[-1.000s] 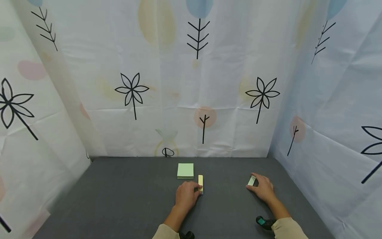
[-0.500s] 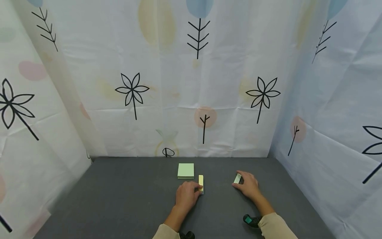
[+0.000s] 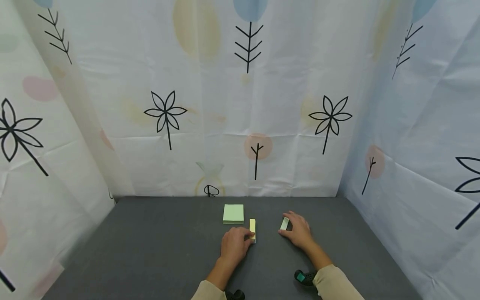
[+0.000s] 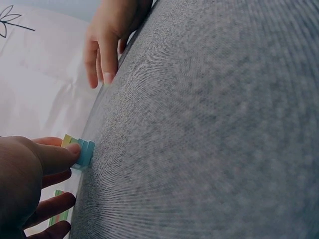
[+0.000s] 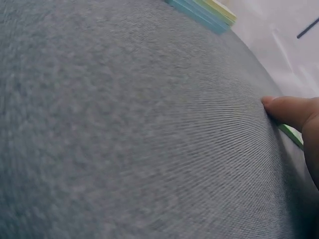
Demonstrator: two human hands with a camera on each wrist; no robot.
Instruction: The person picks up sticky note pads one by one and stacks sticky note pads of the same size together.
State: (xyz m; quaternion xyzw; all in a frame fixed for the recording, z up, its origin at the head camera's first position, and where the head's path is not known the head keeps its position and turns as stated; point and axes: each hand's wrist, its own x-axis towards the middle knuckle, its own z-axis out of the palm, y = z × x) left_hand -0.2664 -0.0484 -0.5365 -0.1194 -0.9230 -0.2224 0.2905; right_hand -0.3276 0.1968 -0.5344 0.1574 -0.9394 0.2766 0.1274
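My left hand point(image 3: 233, 246) pinches the near end of a narrow stack of sticky notes point(image 3: 252, 228) between thumb and fingers. The stack is yellow on top, with stepped light-blue layers point(image 4: 85, 153) beneath, as the left wrist view shows. To the right, my right hand point(image 3: 301, 231) holds a thin pale green sticky note pad point(image 3: 285, 223) by its two ends, low over the table. In the right wrist view the thumb point(image 5: 291, 110) hides most of that pad's green edge point(image 5: 291, 136). A square light-green sticky note pad point(image 3: 233, 213) lies behind the left hand, untouched.
A dark grey cloth-like tabletop point(image 3: 168, 246) lies under everything. White patterned curtains point(image 3: 285, 166) close off the back and both sides. Black devices, one with a teal patch point(image 3: 301, 277), sit at the wrists beside beige sleeves point(image 3: 335, 283).
My right hand has moved left with the pale green pad, coming closer to the yellow and blue stack. The left hand and the square pad have stayed in place.
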